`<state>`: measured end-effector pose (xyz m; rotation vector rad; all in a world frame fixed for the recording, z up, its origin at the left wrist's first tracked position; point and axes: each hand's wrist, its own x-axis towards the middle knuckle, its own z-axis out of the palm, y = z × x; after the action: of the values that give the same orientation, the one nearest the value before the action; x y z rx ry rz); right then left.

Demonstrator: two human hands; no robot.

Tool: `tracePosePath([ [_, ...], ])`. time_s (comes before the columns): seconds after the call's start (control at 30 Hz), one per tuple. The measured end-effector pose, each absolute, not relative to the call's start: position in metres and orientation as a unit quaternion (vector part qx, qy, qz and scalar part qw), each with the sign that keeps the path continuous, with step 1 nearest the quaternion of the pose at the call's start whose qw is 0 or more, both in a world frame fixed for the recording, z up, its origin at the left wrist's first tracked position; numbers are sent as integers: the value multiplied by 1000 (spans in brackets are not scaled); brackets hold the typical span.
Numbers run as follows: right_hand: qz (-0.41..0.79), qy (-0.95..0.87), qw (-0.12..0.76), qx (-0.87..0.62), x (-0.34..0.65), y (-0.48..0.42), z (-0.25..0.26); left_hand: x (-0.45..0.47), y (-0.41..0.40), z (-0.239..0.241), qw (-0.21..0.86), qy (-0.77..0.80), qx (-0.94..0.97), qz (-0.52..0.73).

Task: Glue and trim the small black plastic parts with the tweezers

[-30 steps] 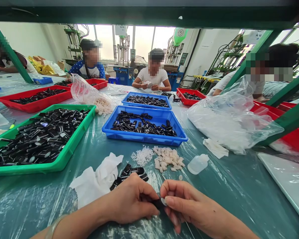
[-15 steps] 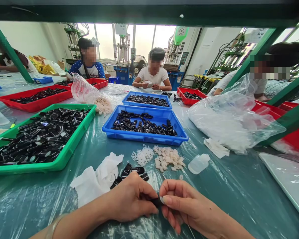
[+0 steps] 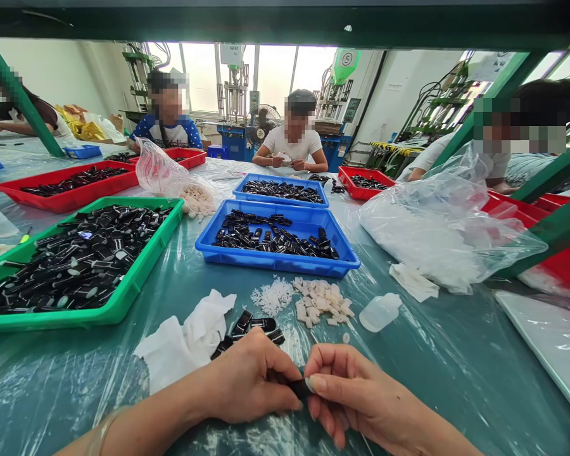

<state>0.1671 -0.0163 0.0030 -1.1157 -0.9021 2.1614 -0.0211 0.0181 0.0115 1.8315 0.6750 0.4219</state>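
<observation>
My left hand (image 3: pixel 254 377) is closed round a small black plastic part (image 3: pixel 298 387), much of it covered by the fingers. At that part's right end, my right hand (image 3: pixel 346 389) pinches with thumb and forefinger. A thin rod (image 3: pixel 367 443) shows below the right palm, mostly hidden by the hand. Just beyond the left hand lie several more black parts (image 3: pixel 263 324) beside a crumpled white cloth (image 3: pixel 180 345). Farther out are a heap of tiny clear-white bits (image 3: pixel 272 296) and a pile of cream-coloured small pieces (image 3: pixel 320 303).
A clear squeeze bottle (image 3: pixel 380 313) lies right of the piles. Blue tray (image 3: pixel 275 261) and green tray (image 3: pixel 123 297) hold black parts. A plastic bag (image 3: pixel 441 234) sits at right, under a green frame post (image 3: pixel 546 237). Co-workers sit across the table, one in a white shirt (image 3: pixel 294 147).
Both hands stay almost where they were, still on the black part. At far left, a co-worker's arm has shifted slightly.
</observation>
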Motion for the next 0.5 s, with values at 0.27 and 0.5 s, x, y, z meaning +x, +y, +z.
tracePosePath([
  [0.27,803,-322,275,-419,166,-14,2,-21,17,11,551,276,767,182],
  [0.5,786,-334,280,-438,161,-16,5,-22,18,9,570,289,748,181],
])
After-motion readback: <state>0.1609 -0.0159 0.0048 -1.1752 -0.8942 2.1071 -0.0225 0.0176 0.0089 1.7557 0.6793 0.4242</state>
